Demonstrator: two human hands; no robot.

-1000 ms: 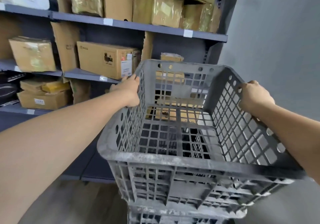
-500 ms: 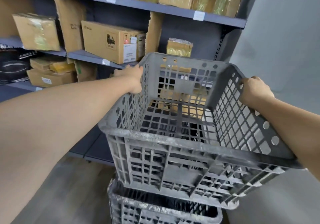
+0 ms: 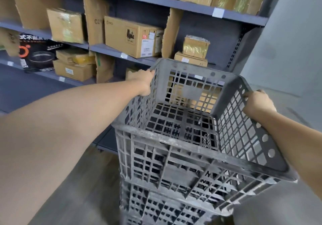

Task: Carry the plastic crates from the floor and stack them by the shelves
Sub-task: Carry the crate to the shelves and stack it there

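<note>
I hold a grey latticed plastic crate [image 3: 174,148] in front of me, empty inside. My left hand [image 3: 142,81] grips its left rim near the far corner. My right hand [image 3: 257,102] grips the right rim, fingers hooked through the wall holes. Directly beneath it a second grey crate [image 3: 148,205] shows its wall, and the held crate's bottom sits at or just inside that crate's top; the contact itself is hidden. The stack stands just in front of the grey shelves [image 3: 191,9].
The shelves carry cardboard boxes [image 3: 132,36], wrapped parcels [image 3: 196,47] and a black product box [image 3: 37,54]. A grey wall [image 3: 287,50] closes the right side. Wood-grain floor [image 3: 78,190] lies to the left of the stack.
The crate has come down toward the lower crate, which was visible with a gap half a second ago. The shelves look closer and the view tilts lower.
</note>
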